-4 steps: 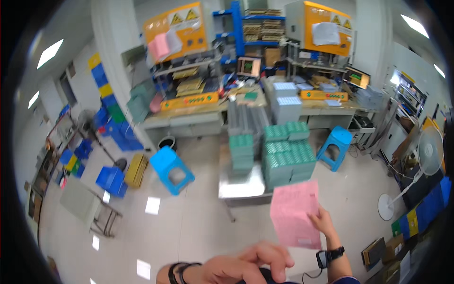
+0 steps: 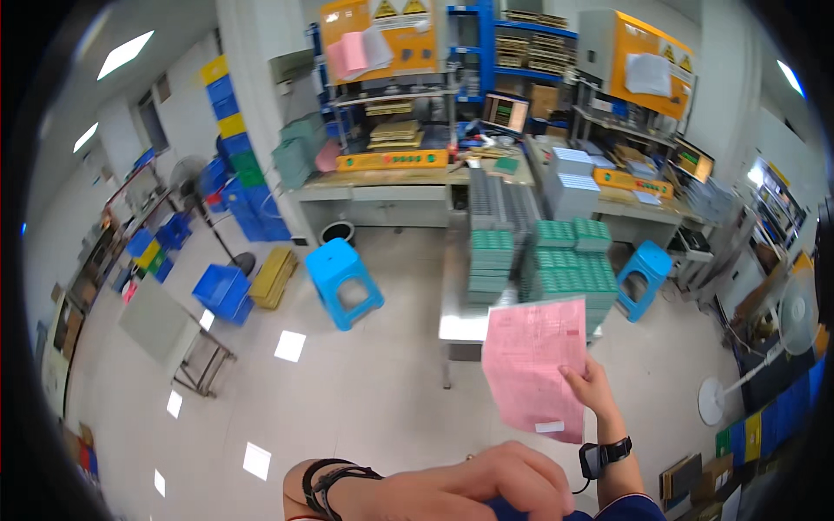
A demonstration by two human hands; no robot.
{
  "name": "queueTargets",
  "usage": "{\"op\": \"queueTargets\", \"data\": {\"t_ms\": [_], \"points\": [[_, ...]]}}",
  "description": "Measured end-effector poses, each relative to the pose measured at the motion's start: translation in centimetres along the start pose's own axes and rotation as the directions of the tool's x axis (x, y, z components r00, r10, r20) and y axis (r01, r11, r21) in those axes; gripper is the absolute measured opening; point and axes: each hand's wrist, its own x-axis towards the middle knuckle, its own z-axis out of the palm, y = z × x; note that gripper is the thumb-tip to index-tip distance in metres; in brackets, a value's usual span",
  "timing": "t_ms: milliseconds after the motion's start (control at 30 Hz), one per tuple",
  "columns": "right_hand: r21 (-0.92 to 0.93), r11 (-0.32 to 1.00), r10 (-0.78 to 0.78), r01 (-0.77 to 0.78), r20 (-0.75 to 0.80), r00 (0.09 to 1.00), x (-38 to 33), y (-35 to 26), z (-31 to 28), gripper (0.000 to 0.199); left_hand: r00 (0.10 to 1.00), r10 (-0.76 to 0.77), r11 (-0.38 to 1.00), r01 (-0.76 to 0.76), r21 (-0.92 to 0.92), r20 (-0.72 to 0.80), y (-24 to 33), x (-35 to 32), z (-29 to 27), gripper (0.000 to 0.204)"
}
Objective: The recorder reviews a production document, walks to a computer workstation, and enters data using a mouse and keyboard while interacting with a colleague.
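A pink printed sheet (image 2: 534, 369) hangs in front of me, pinched at its right edge by my right hand (image 2: 592, 387), thumb on top. The sheet has a slight bend and overlaps the front of the stacked green trays (image 2: 569, 265) on a metal table (image 2: 460, 321). Around my right wrist is a black strap with a small box and a cable. Low in the picture, close to my body, my left hand (image 2: 495, 478) has its fingers curled inward; their undersides are hidden, so anything in them cannot be seen. Dark cords circle that wrist.
Blue stools (image 2: 343, 282) stand either side of the metal table. Behind are workbenches (image 2: 373, 193) with orange machines (image 2: 378, 39) and a blue shelf (image 2: 534, 42). To the left are a blue bin (image 2: 223, 293) and a grey table (image 2: 161, 321); a white fan (image 2: 795, 317) stands right.
My view has swung left and somewhat down, so the room sits further right and higher. My left hand has shifted right, fingers more curled. The pink sheet stays in my right hand.
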Motion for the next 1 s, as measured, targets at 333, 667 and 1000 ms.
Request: {"op": "queueTargets", "data": {"t_ms": [333, 667, 1000], "points": [[0.604, 0.785, -0.243, 0.138, 0.095, 0.965, 6.7, -11.9, 16.9, 0.038, 0.391, -0.004, 0.661, 0.691, 0.291, -0.92, 10.9, -19.2, -13.6, 0.068], [0.558, 0.825, -0.268, 0.084, 0.256, 0.929, 23.1, -12.3, 32.3, 0.054, 0.047, -0.354, 0.734, 0.633, -0.246, -0.934, 11.0, -22.9, -31.4, 0.041], [0.02, 0.338, -0.741, 0.941, 0.622, 0.253, 33.9, -17.0, 44.1, 0.058, -0.01, -0.139, 0.767, 0.632, -0.114, -0.99, 21.9, -27.0, -44.4, 0.033]]}}
